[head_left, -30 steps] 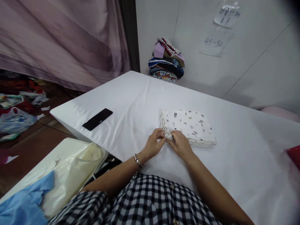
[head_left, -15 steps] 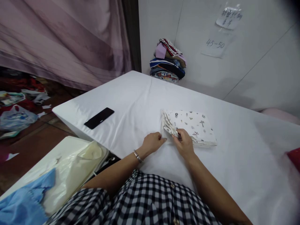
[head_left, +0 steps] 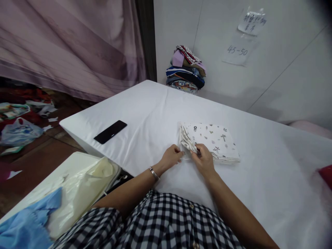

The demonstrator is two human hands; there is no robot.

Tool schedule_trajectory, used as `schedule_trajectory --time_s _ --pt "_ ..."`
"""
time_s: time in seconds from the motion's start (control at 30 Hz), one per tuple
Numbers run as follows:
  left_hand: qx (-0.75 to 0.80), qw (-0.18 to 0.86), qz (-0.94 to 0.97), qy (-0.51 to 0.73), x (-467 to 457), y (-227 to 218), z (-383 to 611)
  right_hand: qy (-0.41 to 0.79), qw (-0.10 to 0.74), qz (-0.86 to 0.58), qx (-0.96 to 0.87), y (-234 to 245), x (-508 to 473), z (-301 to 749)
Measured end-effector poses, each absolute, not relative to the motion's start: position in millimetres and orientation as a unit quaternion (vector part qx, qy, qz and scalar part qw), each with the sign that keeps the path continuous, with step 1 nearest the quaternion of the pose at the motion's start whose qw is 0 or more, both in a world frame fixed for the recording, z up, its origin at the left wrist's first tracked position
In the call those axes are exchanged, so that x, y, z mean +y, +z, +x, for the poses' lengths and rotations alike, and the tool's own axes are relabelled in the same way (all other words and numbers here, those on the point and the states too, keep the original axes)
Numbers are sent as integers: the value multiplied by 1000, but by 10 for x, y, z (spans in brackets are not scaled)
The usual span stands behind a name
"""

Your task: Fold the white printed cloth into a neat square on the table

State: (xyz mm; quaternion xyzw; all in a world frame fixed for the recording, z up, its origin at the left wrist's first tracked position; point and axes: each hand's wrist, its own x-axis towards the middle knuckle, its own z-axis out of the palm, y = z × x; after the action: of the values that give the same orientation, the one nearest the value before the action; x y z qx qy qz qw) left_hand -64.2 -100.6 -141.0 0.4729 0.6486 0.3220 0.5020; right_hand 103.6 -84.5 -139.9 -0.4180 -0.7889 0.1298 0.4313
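A folded white cloth (head_left: 216,138) with a small print of leaves and dragonfly-like shapes lies on the white-covered table (head_left: 145,114). My right hand (head_left: 203,157) is closed on the cloth's near left part and lifts several of its layers, so their edges fan open on the left side. Close beside it, my left hand (head_left: 171,156) pinches the lower layer at the near left corner between thumb and fingertips. What lies under the lifted layers is mostly hidden.
A black phone (head_left: 110,131) lies on the table's left part. Folded clothes (head_left: 185,71) are stacked against the wall at the back. At lower left, a side surface bears a clear plastic bag (head_left: 83,186) and blue fabric (head_left: 31,218). Something red (head_left: 326,174) shows at the right edge.
My left hand has shifted slightly at the cloth's near left corner, its fingertips a little higher. My right hand keeps its hold on the lifted layers.
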Motion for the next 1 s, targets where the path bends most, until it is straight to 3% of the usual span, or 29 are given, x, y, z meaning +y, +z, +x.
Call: schedule_trajectory --time_s 0.23,0.47,0.63,0.73,1.0 --pt "647 514 463 322 -974 -1429 -693 138 434 -423 -783 -1397 -843 1034" --pt "575 641 404 310 -910 -1365 -605 146 442 -427 -776 -1392 -845 1031" --pt "576 613 436 320 -1004 -1378 -554 91 479 -424 -763 -1334 -850 1077" --pt "581 596 455 317 -1072 -1396 -553 68 446 -395 -801 -1323 -860 1068" --pt "523 644 426 363 -1141 -1351 -585 173 370 -375 -832 -1327 -854 1067"
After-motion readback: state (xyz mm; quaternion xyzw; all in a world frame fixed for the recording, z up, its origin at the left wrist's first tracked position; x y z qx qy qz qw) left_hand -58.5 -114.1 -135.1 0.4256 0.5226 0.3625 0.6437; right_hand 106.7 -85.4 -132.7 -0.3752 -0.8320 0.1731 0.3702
